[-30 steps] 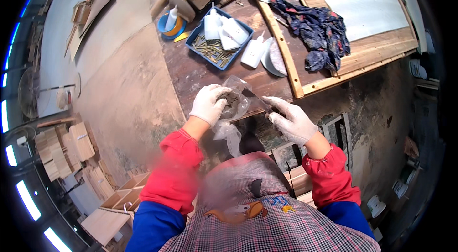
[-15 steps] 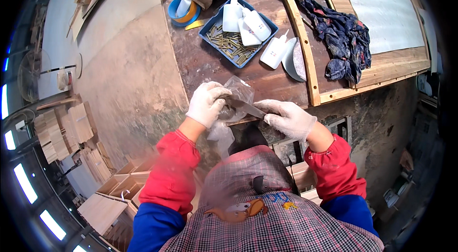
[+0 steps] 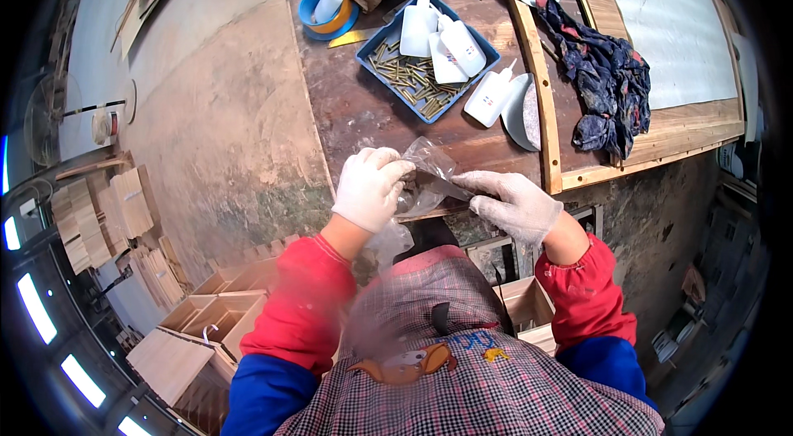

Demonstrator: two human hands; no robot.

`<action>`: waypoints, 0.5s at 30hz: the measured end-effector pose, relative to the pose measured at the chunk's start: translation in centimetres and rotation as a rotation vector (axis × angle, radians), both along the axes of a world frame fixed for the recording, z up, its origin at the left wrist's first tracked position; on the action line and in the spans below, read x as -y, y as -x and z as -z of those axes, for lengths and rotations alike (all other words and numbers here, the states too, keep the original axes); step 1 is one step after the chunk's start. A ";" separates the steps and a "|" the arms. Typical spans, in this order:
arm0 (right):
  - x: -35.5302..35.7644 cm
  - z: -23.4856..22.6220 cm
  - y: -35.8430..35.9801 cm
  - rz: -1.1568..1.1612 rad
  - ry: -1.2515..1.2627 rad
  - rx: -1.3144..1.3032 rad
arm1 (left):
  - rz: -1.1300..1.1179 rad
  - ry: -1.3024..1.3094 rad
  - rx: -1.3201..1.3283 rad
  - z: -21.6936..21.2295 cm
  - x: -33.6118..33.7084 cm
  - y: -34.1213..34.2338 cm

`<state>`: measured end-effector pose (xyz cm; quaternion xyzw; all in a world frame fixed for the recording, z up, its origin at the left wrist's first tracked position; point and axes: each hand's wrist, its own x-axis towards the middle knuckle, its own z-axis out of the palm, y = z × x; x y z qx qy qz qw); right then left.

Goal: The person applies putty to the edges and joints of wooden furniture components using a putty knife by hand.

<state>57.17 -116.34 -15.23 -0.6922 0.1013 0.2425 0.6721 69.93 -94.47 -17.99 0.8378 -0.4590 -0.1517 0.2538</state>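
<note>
Both my hands wear white gloves and meet over the near edge of a dark wooden workbench (image 3: 347,106). My left hand (image 3: 369,188) pinches one side of a clear plastic bag (image 3: 429,165), fingers curled on it. My right hand (image 3: 512,201) grips the bag's other side, with the fingertips pointing left. The bag is crumpled and see-through, and I cannot make out what is inside it. Just beyond it stands a blue tray (image 3: 376,54) with small brass-coloured pieces and white squeeze bottles (image 3: 462,46).
A white bottle (image 3: 487,96) and a grey disc (image 3: 522,101) lie right of the tray. A dark blue rag (image 3: 607,81) lies on a wooden frame (image 3: 545,106). A blue-and-yellow bowl (image 3: 329,13) stands far left, and wooden boxes (image 3: 215,312) are stacked on the floor.
The view has shifted so the bench sits higher in the picture. My two hands have stayed together on the bag, working its plastic between the fingers.
</note>
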 end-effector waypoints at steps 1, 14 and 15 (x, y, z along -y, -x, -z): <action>0.1 -0.1 -0.2 -0.029 0.031 0.014 | -0.004 -0.002 0.002 0.0 0.0 0.0; -0.8 -0.7 -0.4 -0.160 0.297 0.256 | -0.030 -0.031 0.033 0.3 0.1 0.5; -0.6 -0.5 -0.4 -0.147 0.236 0.246 | -0.032 -0.035 0.044 0.4 0.2 0.6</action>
